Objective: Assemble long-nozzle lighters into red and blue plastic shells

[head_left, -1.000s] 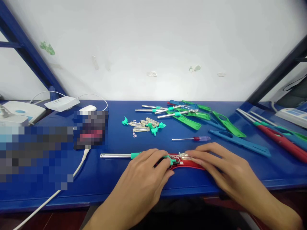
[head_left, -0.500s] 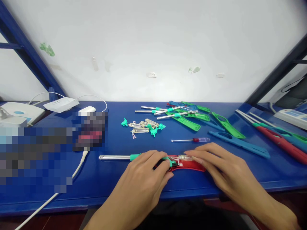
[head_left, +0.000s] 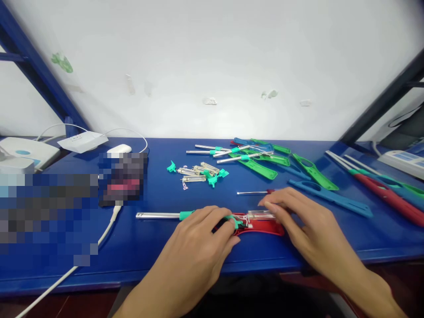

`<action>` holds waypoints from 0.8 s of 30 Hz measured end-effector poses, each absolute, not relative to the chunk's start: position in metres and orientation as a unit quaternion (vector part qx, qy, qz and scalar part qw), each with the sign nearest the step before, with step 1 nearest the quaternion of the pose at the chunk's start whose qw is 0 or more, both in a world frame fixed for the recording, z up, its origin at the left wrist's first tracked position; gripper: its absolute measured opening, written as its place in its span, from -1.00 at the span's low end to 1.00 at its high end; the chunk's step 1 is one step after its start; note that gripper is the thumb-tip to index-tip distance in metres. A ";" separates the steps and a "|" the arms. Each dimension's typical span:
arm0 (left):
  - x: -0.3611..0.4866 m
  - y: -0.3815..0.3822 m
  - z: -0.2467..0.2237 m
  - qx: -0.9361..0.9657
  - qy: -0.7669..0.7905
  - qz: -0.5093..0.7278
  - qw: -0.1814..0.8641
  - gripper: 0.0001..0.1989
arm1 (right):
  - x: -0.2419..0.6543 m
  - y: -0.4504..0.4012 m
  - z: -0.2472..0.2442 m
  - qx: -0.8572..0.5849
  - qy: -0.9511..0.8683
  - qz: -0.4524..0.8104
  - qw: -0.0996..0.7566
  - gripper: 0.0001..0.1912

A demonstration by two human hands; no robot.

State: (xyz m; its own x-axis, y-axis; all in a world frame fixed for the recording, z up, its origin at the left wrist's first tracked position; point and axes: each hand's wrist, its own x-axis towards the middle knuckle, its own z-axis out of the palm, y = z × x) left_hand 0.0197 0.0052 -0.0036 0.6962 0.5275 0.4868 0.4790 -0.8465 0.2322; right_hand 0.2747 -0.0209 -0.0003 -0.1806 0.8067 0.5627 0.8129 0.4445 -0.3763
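An opened long-necked lighter lies on the blue table, its silver tube [head_left: 159, 215] pointing left. My left hand [head_left: 202, 238] is closed around its middle, fingers at the green trigger part [head_left: 238, 223] and thin white wires. To the right, the red half shell [head_left: 265, 227] shows its inside, with a clear fuel tank [head_left: 260, 214] along its upper edge. Over the tank's right end is my right hand [head_left: 304, 221], fingers stretched out and apparently holding nothing. It covers the handle of a screwdriver [head_left: 253, 192], whose shaft sticks out left.
Behind lie several silver tubes with green collars [head_left: 232, 152], clear tanks [head_left: 195, 178] and green trigger pieces [head_left: 212, 180]. Green shells [head_left: 255, 168] and blue shells [head_left: 331, 198] spread rightward. Whole lighters [head_left: 384, 194] lie at far right. A white cable [head_left: 109, 229] runs left.
My right hand has lifted slightly off the clear tank, uncovering more of it, and now hides the screwdriver's handle. My left hand keeps its hold on the lighter.
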 end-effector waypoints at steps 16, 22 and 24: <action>0.019 0.005 -0.001 0.919 0.271 0.284 0.043 -0.80 | 0.283 -0.028 0.006 -0.469 -0.844 -0.036 0.257 -0.69; 0.019 0.004 0.000 0.920 0.268 0.283 0.045 -0.79 | 0.284 -0.018 0.014 -0.425 -0.883 -0.022 0.199 -0.67; 0.020 0.004 0.001 0.921 0.269 0.280 0.044 -0.79 | 0.288 -0.015 0.014 -0.424 -0.885 -0.018 0.194 -0.61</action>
